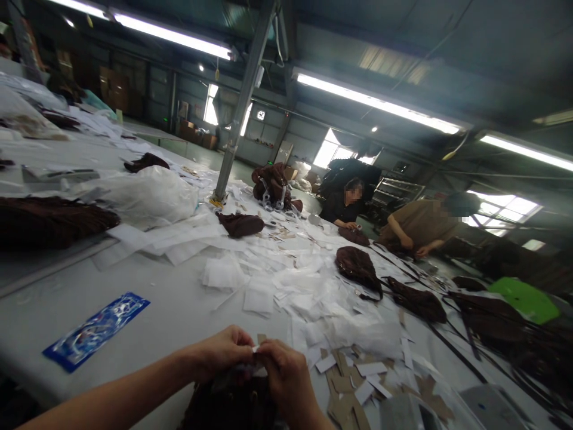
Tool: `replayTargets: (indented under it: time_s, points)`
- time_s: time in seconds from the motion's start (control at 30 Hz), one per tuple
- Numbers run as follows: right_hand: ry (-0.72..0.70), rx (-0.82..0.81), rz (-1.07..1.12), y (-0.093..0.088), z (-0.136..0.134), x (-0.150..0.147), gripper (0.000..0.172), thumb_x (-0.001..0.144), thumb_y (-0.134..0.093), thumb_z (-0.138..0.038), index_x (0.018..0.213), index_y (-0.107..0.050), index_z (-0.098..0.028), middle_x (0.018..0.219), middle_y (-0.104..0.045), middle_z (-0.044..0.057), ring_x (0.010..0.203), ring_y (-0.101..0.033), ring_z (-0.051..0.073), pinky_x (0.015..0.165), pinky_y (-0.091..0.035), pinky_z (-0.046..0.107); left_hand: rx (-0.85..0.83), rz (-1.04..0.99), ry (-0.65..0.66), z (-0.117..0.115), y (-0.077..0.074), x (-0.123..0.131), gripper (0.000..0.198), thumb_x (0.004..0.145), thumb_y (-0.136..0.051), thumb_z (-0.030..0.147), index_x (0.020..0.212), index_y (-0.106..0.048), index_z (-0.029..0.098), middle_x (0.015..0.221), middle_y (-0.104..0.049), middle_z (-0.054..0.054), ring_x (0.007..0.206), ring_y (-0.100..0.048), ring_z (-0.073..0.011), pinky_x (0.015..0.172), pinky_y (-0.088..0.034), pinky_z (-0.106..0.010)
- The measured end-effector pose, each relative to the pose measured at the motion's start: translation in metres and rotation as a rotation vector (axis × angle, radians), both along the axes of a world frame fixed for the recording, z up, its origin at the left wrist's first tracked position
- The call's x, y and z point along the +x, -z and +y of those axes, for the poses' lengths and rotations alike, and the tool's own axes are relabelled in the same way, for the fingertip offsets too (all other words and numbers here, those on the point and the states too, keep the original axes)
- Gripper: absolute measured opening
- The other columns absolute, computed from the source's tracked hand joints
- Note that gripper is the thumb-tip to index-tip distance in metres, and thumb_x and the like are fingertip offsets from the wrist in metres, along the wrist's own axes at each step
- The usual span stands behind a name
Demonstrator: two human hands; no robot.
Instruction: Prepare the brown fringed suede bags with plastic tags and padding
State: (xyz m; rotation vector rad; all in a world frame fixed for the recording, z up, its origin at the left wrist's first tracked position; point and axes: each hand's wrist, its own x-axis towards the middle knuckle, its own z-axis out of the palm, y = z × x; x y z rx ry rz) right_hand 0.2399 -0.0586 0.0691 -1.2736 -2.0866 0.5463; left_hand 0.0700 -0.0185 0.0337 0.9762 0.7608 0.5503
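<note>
My left hand [226,353] and my right hand [284,367] meet at the lower middle of the head view. Their fingers pinch together on a small white piece [255,349], too small to make out further. Right under them lies a dark brown bag [230,397], partly covered by my hands and cut off by the lower edge. To the right of my right hand is a heap of grey and white card pieces [347,382]. A blue printed packet [96,331] rests on the table to the left.
White paper sheets [259,295] spread over the table [179,298]. Several brown bags [358,266] lie beyond and rightward. A clear plastic bag [147,194] sits left of a metal post [242,113]. Two people [416,224] handle brown bags at the far side.
</note>
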Motion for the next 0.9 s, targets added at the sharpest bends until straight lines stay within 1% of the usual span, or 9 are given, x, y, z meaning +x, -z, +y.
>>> replayTargets:
  time_s: [0.13,0.27,0.43,0.5,0.57,0.67,0.73,0.83,0.9]
  points:
    - [-0.147,0.128,-0.018,-0.002,0.0,0.003,0.021,0.092,-0.046,-0.014,0.093,-0.066,-0.022,0.093,-0.07,0.004,0.086,-0.066,0.016,0.076,-0.05,0.025,-0.135,-0.096,-0.005,0.003,-0.001,-0.004,0.02,0.059,-0.072,0.029,0.064,-0.061,0.014,0.048,-0.055,0.003,0.042,-0.047,-0.0081,0.042,-0.036,-0.017]
    - [-0.269,0.221,-0.217,-0.014,-0.001,0.006,0.033,0.09,-0.039,-0.007,0.112,-0.061,-0.019,0.111,-0.066,0.01,0.1,-0.062,0.02,0.087,-0.052,0.033,-0.253,-0.181,0.005,0.004,-0.006,-0.008,0.022,0.063,-0.067,0.034,0.065,-0.06,0.013,0.054,-0.056,0.001,0.045,-0.047,-0.0065,0.045,-0.039,-0.017]
    - [-0.29,0.291,-0.288,-0.011,0.001,0.007,0.048,0.086,-0.038,-0.005,0.13,-0.052,-0.021,0.126,-0.06,0.01,0.111,-0.058,0.021,0.095,-0.051,0.037,-0.209,-0.244,-0.087,0.005,-0.006,-0.01,0.03,0.055,-0.08,0.029,0.068,-0.058,0.014,0.055,-0.058,0.001,0.043,-0.044,-0.005,0.043,-0.035,-0.016]
    - [-0.219,0.283,-0.226,-0.002,-0.002,0.006,0.048,0.086,-0.04,-0.006,0.13,-0.053,-0.023,0.132,-0.056,0.01,0.117,-0.056,0.021,0.096,-0.051,0.034,-0.169,-0.233,-0.115,0.005,-0.006,-0.007,0.031,0.056,-0.081,0.032,0.067,-0.058,0.014,0.057,-0.062,-0.002,0.041,-0.045,-0.0055,0.041,-0.032,-0.016]
    - [-0.057,0.304,-0.099,0.009,-0.007,0.002,0.042,0.087,-0.044,-0.01,0.123,-0.059,-0.025,0.13,-0.057,0.009,0.116,-0.057,0.021,0.095,-0.051,0.033,-0.121,-0.216,-0.152,0.006,-0.007,-0.004,0.03,0.057,-0.08,0.032,0.067,-0.059,0.013,0.056,-0.063,-0.001,0.04,-0.045,-0.0058,0.039,-0.029,-0.016]
    - [0.346,0.323,0.205,0.02,-0.018,-0.005,0.035,0.087,-0.053,-0.024,0.121,-0.058,-0.025,0.112,-0.067,0.008,0.094,-0.065,0.02,0.084,-0.054,0.032,-0.057,-0.176,-0.222,0.007,-0.007,0.001,0.028,0.06,-0.076,0.034,0.068,-0.058,0.014,0.055,-0.064,-0.002,0.036,-0.043,-0.0052,0.037,-0.023,-0.017]
    - [0.546,0.253,0.4,0.023,-0.023,-0.01,0.044,0.084,-0.059,-0.035,0.125,-0.053,-0.021,0.094,-0.07,0.006,0.073,-0.065,0.017,0.07,-0.055,0.028,-0.032,-0.151,-0.26,0.008,-0.005,0.002,0.029,0.06,-0.074,0.037,0.068,-0.057,0.014,0.057,-0.066,-0.003,0.033,-0.039,-0.0044,0.035,-0.019,-0.017]
    - [0.568,0.033,0.558,0.026,-0.023,-0.018,0.055,0.074,-0.068,-0.046,0.12,-0.056,-0.019,0.077,-0.068,0.002,0.054,-0.058,0.014,0.051,-0.049,0.025,-0.011,-0.135,-0.282,0.006,-0.003,0.005,0.031,0.06,-0.073,0.04,0.068,-0.055,0.016,0.053,-0.063,-0.001,0.032,-0.039,-0.0048,0.035,-0.019,-0.018]
    - [0.549,-0.042,0.61,0.028,-0.018,-0.023,0.055,0.067,-0.073,-0.045,0.114,-0.06,-0.02,0.075,-0.068,0.001,0.051,-0.057,0.014,0.048,-0.047,0.025,0.019,-0.133,-0.279,0.002,-0.004,0.007,0.032,0.06,-0.074,0.041,0.067,-0.054,0.016,0.05,-0.06,0.002,0.034,-0.042,-0.0055,0.036,-0.022,-0.018]
